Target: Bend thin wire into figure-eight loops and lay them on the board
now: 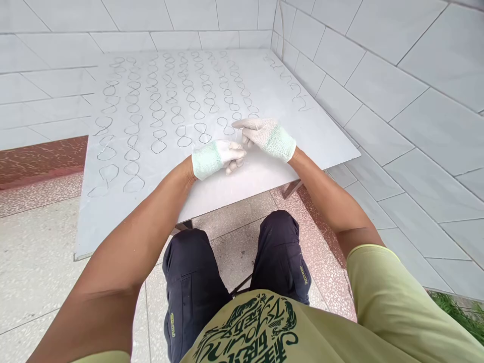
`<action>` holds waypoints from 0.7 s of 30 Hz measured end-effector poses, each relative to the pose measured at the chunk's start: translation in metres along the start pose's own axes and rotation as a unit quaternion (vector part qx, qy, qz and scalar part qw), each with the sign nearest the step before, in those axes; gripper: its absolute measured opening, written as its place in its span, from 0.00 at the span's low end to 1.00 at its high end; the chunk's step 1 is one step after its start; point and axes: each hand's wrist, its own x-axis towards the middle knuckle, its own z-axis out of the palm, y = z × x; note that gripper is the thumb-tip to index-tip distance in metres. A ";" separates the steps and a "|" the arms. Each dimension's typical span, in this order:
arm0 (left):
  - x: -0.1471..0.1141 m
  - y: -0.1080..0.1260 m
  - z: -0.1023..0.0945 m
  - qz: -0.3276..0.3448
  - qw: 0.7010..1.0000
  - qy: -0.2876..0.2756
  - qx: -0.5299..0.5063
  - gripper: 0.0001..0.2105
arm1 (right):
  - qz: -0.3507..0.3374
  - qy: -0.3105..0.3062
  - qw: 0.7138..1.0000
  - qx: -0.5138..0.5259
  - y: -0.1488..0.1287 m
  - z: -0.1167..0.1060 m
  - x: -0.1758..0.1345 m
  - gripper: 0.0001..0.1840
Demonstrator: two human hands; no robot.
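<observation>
The left hand [235, 155] and the right hand [257, 133] come together above the near edge of a white counter [162, 174], right of its middle. Both wear white knit gloves with pale green cuffs [207, 160]. The left hand's fingers are curled inward, and the right hand's index finger stretches left over them, the other fingers bent. The two hands are just beside each other; whether either grip is clamped on a fine strand or simply drawn together, I cannot tell.

Thin dark figure-eight loops [133, 175] lie on the counter in about eight columns, running from the far edge toward the near side. The leftmost columns reach nearest; those on the right stop farther back, with one loop just beyond the fingertips. Farther right, near the counter's right edge, lie several wavy strands [298, 96], loose and uneven.

Grey-white tiled walls [381, 80] stand at the far side and the right, with a slender cord [282, 30] down the corner. Below the counter are the person's dark trousers [196, 282] and a speckled floor [41, 247]; green grass [459, 312] shows at the near right.
</observation>
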 end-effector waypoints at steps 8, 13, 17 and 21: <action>0.008 -0.016 -0.012 0.052 0.997 -0.046 -0.030 0.25 | 0.008 -0.011 0.999 -0.053 -0.002 -0.001 -0.001 0.23; 0.005 -0.014 -0.014 0.044 0.997 -0.063 -0.018 0.30 | -0.007 -0.041 0.992 -0.117 -0.008 -0.008 -0.001 0.18; 0.004 -0.012 -0.011 0.032 0.998 -0.059 -0.007 0.30 | -0.047 -0.069 0.977 -0.197 -0.014 -0.011 -0.005 0.24; 0.003 -0.012 -0.007 0.037 0.998 -0.035 0.020 0.27 | -0.043 -0.059 0.978 -0.194 -0.018 -0.015 -0.008 0.26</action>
